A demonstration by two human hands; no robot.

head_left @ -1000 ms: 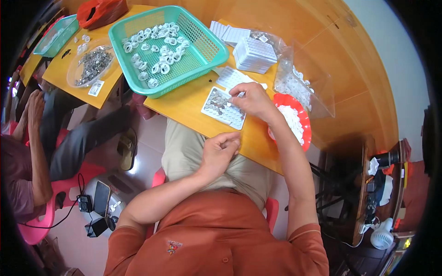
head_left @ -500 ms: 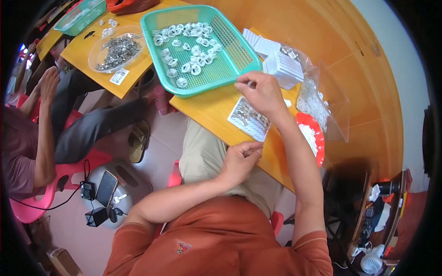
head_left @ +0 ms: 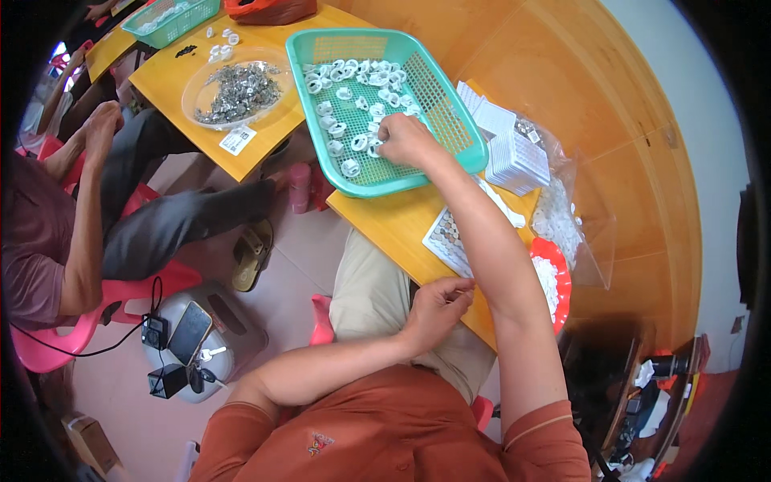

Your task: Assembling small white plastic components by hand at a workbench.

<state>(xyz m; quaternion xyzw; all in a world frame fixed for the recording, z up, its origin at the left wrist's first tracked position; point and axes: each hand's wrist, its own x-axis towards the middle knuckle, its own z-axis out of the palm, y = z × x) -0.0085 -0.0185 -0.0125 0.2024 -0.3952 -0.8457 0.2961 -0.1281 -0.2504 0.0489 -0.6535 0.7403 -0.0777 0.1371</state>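
My right hand [head_left: 408,142] reaches into the green mesh basket [head_left: 385,189], its fingers closed at a small white plastic ring-shaped part [head_left: 374,149]. Several similar white parts [head_left: 351,167] lie around it in the basket. My left hand [head_left: 436,316] hovers by the table's near edge, thumb and fingers pinched together; what they hold, if anything, is too small to make out. Just beyond it, a white tray [head_left: 440,238] with rows of small round metallic pieces lies on the table, partly hidden under my right forearm.
A stack of white trays [head_left: 518,163] stands right of the basket, beside a clear bag of white parts [head_left: 556,221]. A red scalloped dish [head_left: 564,283] holds small white pieces. A clear bowl [head_left: 193,100] of metal bits sits at left, near a seated person [head_left: 48,249].
My right hand has moved from above the tray, left and away from me, into the basket. My left hand stays pinched near the table edge. The whole view has shifted slightly.
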